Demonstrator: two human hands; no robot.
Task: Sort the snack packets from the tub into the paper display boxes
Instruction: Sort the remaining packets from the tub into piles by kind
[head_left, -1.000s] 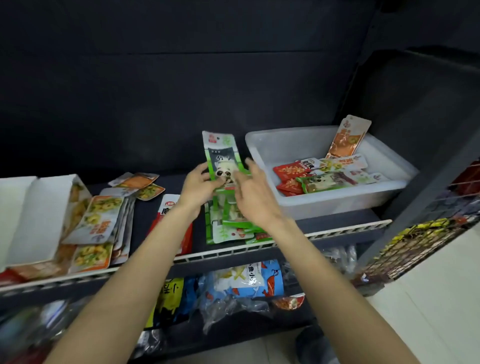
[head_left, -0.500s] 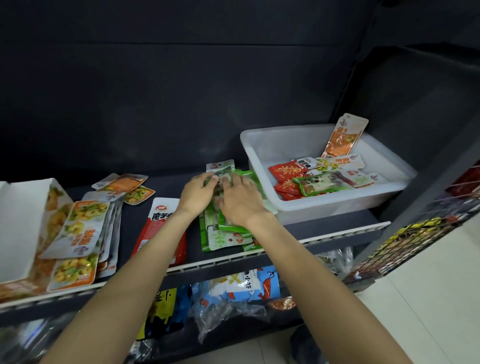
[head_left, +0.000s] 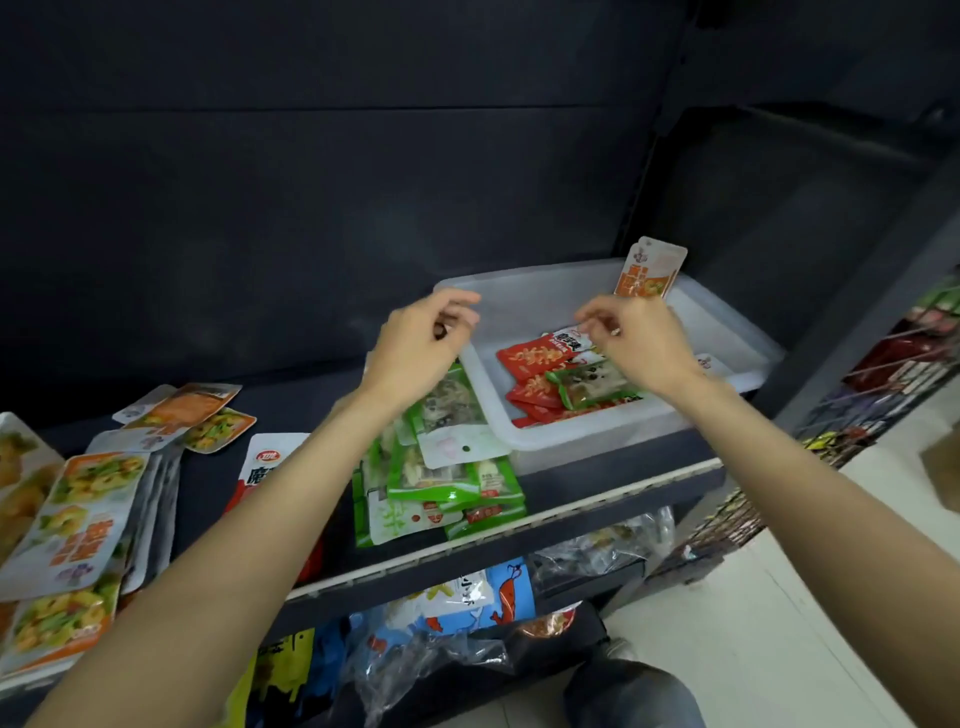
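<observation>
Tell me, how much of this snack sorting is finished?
Partly done. Green packets and orange packets already lie in piles on the shelf. Right now the right hand reaches into the tub; the left hand holds nothing. Red packets and others still wait inside.

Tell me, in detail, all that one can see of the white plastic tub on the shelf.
The white plastic tub is a shallow, translucent rectangular box with a rolled rim. It stands flat on the dark shelf, at its right end. Inside lie red packets and a green packet; an orange packet leans upright at the back wall. The right hand hangs over its contents, the left hand over its left rim. A pile of green packets touches its left side.
</observation>
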